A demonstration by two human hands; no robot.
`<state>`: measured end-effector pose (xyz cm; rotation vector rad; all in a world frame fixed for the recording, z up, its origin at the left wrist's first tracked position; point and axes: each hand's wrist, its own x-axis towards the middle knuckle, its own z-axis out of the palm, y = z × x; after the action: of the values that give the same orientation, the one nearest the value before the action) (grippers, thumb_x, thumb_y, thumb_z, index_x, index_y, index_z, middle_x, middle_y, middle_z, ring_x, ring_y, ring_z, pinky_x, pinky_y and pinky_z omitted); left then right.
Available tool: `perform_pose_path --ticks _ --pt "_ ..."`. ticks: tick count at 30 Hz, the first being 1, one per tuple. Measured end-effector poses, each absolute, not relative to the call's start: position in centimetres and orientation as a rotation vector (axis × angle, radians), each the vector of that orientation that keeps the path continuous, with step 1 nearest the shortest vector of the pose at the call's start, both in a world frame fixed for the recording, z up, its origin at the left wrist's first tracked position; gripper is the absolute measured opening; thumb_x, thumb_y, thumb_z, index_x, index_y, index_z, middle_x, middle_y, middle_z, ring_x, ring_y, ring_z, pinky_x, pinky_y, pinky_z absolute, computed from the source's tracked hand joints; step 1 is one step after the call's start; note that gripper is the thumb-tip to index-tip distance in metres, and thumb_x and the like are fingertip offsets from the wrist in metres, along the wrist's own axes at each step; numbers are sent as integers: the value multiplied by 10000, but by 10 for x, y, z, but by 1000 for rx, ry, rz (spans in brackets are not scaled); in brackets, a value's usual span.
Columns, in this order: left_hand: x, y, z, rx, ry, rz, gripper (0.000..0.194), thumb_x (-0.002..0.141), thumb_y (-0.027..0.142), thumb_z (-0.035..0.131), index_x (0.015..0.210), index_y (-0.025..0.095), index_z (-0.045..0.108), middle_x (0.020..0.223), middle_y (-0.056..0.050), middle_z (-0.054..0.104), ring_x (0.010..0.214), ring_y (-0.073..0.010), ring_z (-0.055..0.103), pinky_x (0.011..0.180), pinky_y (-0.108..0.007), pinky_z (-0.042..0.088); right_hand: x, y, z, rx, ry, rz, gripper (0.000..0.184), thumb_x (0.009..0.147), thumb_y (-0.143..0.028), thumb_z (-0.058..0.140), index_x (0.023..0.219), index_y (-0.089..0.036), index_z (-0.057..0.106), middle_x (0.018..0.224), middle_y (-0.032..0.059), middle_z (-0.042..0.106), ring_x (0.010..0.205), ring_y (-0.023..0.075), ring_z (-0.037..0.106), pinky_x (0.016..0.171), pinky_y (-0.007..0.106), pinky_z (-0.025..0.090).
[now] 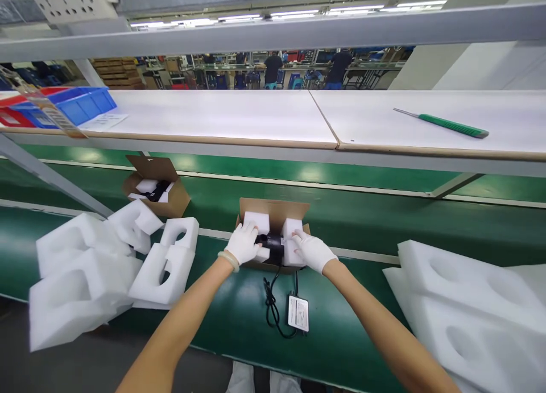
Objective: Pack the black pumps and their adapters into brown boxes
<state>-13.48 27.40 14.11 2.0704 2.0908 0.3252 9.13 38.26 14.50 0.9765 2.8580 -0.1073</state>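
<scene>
An open cardboard box (280,210) sits in front of me on the green work surface. Inside lies a black cylindrical device (273,244) between two white foam blocks. My left hand (243,244), in a white glove, grips the left foam block (257,221), its fingers bent over the side nearest the device. On the other side my gloved right hand (314,251) has its fingers closed on the right foam block (292,251). A black cable (272,305) trails from the box to a power adapter (297,313) with a white label, in front of the box.
Foam pieces are heaped at left (85,273), and more foam sheets (473,302) at right. Another open box (170,197) with a black item stands at back left. Overhead, a white shelf (222,111) bears a green-handled knife (452,124) and blue bin (83,104).
</scene>
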Motion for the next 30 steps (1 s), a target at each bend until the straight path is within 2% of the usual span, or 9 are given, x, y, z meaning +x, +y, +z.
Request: perform_pose_path --ticks 6,11,13,15,19,21,24,26,30 --pt "-122 284 103 1830 2214 108 540 738 262 592 1253 110 538 1371 -216 493 1292 -360 412 1093 -524 228 61 381 119 1041 2684 -62 352 790 -142 561 1132 -76 604 1132 218 609 974 296 622 856 386 441" --pt "-110 256 98 1774 2228 64 570 759 262 551 1294 72 491 1429 -244 414 1336 -378 352 1039 -508 327 121 352 106 998 2903 -278 268 862 -156 452 1042 -159 651 1086 120 656 1005 241 610 919 336 414" --pt "-104 238 95 1760 2236 52 583 754 266 548 1296 63 485 1432 -247 408 1337 -375 354 1011 -483 372 164 325 83 1249 2932 -373 339 868 -132 381 1069 -177 650 1035 108 674 976 229 623 902 337 429" --pt "-95 220 92 1727 2278 67 597 761 290 542 1308 63 470 1436 -246 401 1340 -374 351 999 -474 394 198 296 55 1392 2800 -433 377 827 -168 442 1158 -180 622 1092 120 661 990 249 625 903 360 438" --pt "-69 189 91 1690 2380 296 599 780 296 530 1341 111 434 1428 -207 430 1330 -358 377 1046 -485 366 212 261 9 1083 2584 -452 912 487 -158 730 1362 -141 472 1432 201 412 1296 379 395 1028 435 344" --pt "-47 173 88 1724 2381 529 581 796 281 517 1353 143 422 1399 -181 469 1313 -337 408 1074 -482 347 201 259 0 973 2588 -448 974 457 -130 733 1384 -129 436 1450 219 373 1314 387 357 1037 440 325" --pt "-6 142 77 1687 2352 805 542 821 291 502 1341 162 422 1327 -167 527 1257 -308 473 1045 -461 393 191 263 -2 898 2657 -482 741 621 -187 652 1339 -130 479 1334 202 488 1179 327 491 959 402 387" --pt "22 125 66 1566 2352 807 511 817 298 503 1304 156 445 1275 -168 556 1214 -300 508 1004 -449 429 194 262 0 873 2671 -464 555 722 -207 575 1270 -131 538 1206 179 565 1049 296 557 887 384 418" --pt "56 120 46 1382 2253 493 575 719 325 595 1248 131 481 1270 -168 552 1218 -311 494 998 -421 432 202 258 0 758 2714 -335 523 742 -155 563 1264 -138 542 1162 174 591 1040 302 553 860 386 420"
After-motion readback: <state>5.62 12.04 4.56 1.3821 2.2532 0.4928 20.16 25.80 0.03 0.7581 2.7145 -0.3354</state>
